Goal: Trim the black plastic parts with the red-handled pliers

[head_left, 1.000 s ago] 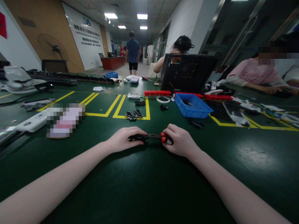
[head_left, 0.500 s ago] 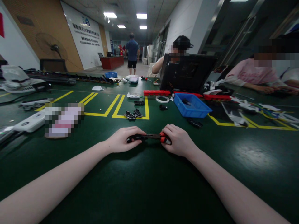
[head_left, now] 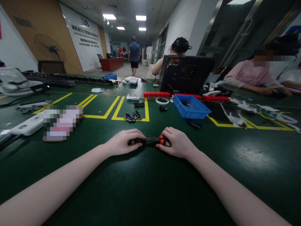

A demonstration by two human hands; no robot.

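Observation:
Over the green table [head_left: 150, 185], my left hand [head_left: 123, 142] is closed around a small black plastic part [head_left: 136, 141]; its exact kind is not clear. My right hand [head_left: 177, 142] grips pliers [head_left: 154, 139] by their red and black handles. The dark jaws point left and meet the end of the black part. Whether the jaws are clamped on it I cannot tell. Beyond my hands, several black plastic pieces [head_left: 133, 116] lie inside a yellow-taped outline, with another black piece [head_left: 139, 104] behind them.
A blue bin [head_left: 191, 108] with a dark item inside stands right of centre, near a white tape ring [head_left: 162, 100]. A black monitor [head_left: 185, 73] rises behind. On the left lies a white power strip [head_left: 30, 124]. Co-workers sit at the far right [head_left: 251, 73] and behind the monitor.
The pliers' handles look a little more spread in my right hand, with the thumb lower. My left hand keeps its hold on the black part. A person in the background walks farther off.

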